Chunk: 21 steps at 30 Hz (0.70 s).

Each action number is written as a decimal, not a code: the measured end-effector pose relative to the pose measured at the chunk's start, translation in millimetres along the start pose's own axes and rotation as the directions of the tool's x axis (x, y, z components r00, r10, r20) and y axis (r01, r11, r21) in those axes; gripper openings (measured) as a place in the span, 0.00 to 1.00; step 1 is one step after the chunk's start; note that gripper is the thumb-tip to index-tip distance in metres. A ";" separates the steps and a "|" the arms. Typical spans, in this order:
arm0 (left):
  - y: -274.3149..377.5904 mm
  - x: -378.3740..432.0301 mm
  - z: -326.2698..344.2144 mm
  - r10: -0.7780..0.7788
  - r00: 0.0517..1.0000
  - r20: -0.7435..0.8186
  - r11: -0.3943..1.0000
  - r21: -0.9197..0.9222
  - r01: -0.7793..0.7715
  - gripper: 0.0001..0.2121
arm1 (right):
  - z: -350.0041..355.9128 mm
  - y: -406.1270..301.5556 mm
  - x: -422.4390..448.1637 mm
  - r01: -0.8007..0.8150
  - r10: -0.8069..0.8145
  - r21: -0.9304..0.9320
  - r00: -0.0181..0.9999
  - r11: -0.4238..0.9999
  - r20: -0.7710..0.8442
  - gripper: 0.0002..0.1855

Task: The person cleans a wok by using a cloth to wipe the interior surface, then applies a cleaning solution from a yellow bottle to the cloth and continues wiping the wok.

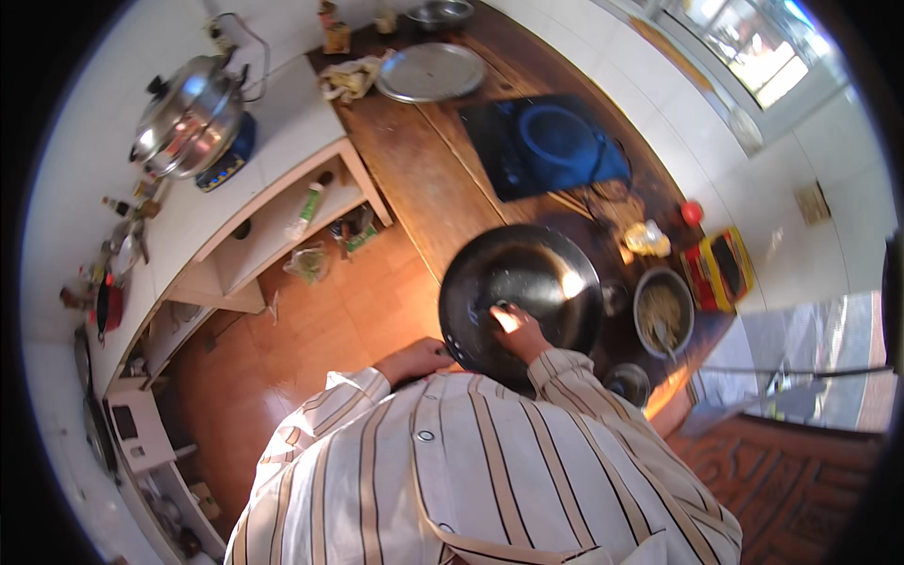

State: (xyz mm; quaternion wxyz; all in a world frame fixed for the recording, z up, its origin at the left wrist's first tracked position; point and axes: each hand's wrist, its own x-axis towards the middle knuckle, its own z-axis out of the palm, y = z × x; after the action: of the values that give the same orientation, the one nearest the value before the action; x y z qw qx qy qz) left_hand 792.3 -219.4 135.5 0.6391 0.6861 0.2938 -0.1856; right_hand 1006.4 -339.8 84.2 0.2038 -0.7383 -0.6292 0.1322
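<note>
A large black wok (544, 261) lies at the near edge of the wooden table, right in front of me. My left hand (424, 355) is at the wok's lower left, by its handle, most of which is hidden by the hand and my shirt. Inside the wok, my right hand (518, 328) reaches down to the inner surface with its fingers bent over a small dark thing too unclear to name. To the right of the wok is a metal bowl (664, 311) of pale food with a spoon in it.
Beyond the wok lies a black induction cooktop (494, 159), with a round metal lid (431, 73) and a cloth (351, 79) farther back. A glass (627, 385) stands near the right table edge. A steel steamer pot (189, 116) stands on the white counter at left.
</note>
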 end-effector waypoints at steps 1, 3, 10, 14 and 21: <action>-0.7 4.6 -1.1 0.013 0.999 -0.037 0.999 0.040 -0.011 0.14 | -12.9 -1.2 3.5 -0.053 0.050 0.018 0.987 0.998 0.150 0.23; 16.0 -0.3 2.0 -0.036 0.999 0.002 0.998 0.044 0.036 0.13 | -41.9 -2.1 -0.9 -0.019 0.000 0.049 0.931 0.999 0.364 0.23; 31.8 -13.3 2.7 -0.103 0.994 0.032 0.995 0.005 0.103 0.12 | -105.4 11.5 18.1 -0.255 0.101 0.444 0.935 0.859 0.340 0.10; 39.1 -18.6 -0.8 -0.131 0.991 0.038 0.991 0.003 0.131 0.13 | -91.5 39.0 25.2 -0.293 0.229 0.734 0.955 0.613 0.190 0.15; 27.3 -11.2 0.9 -0.118 0.993 -0.010 0.993 -0.003 0.118 0.15 | -52.5 16.8 18.0 -0.117 0.150 -0.150 0.961 0.982 0.234 0.37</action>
State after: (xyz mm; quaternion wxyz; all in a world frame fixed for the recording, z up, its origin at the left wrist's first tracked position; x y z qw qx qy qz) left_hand 801.4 -222.4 163.4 0.6263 0.6677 0.3375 -0.2193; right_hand 1047.9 -331.2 123.7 0.0654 -0.7694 -0.6054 0.1928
